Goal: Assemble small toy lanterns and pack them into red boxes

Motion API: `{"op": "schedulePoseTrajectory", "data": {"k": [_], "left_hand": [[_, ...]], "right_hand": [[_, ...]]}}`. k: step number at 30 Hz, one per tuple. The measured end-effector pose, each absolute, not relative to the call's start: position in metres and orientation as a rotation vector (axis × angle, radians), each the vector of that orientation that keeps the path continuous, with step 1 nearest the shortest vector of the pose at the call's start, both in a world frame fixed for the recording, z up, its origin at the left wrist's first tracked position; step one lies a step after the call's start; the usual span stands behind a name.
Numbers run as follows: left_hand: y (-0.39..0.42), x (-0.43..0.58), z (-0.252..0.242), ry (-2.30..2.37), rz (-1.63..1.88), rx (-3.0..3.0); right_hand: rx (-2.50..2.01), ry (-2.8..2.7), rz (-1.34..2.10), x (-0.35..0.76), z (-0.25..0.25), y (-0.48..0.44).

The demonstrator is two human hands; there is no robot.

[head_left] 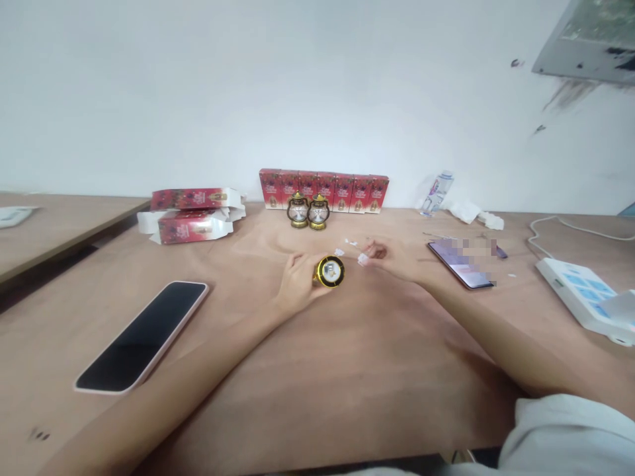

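My left hand (pixel 296 281) is closed around a small black-and-gold lantern (pixel 330 272), tipped so that its round base faces me. A pale disc with small details I cannot make out fills the middle of that base. To the right, my right hand (pixel 378 254) has its fingers curled in, with a small white piece (pixel 363 259) at the fingertips. More white scraps (pixel 339 252) lie on the table between and beyond the hands. Farther back, two matching lanterns (pixel 298 213) stand upright side by side.
A row of red boxes (pixel 317 185) stands against the wall. Opened red cartons (pixel 193 225) lie at the back left. One phone (pixel 143 337) rests at the left, another phone (pixel 459 261) at the right. A clear plastic package (pixel 436 193), crumpled tissue (pixel 465 211) and white power strip (pixel 585 297) are at the right.
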State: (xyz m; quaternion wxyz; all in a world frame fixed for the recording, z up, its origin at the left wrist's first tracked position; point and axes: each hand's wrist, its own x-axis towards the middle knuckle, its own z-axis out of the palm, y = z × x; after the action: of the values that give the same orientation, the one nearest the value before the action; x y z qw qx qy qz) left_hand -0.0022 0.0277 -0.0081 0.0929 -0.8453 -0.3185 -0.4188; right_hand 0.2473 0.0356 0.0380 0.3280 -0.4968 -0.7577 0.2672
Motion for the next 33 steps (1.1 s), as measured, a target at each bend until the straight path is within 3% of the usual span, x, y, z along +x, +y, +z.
{"op": "schedulePoseTrajectory", "data": {"k": [3,8,19,33], "left_hand": [[0.027,-0.002,-0.007,-0.915,-1.269,-2.496],[0.025,-0.001,-0.006,-0.868,-1.296,-2.498],[0.029,-0.001,-0.011,-0.77,-1.304,-2.465],[0.028,-0.002,-0.01,-0.809,-1.273,-2.544]], "right_hand": [[-1.065,-1.729,0.871,0.225,0.044,0.017],[-0.793,-1.793,0.916,0.199,0.037,-0.009],[-0.573,-2.168,-0.354,0.201,0.034,-0.013],[-0.535,-2.155,-0.632,0.19,0.026,-0.02]]}}
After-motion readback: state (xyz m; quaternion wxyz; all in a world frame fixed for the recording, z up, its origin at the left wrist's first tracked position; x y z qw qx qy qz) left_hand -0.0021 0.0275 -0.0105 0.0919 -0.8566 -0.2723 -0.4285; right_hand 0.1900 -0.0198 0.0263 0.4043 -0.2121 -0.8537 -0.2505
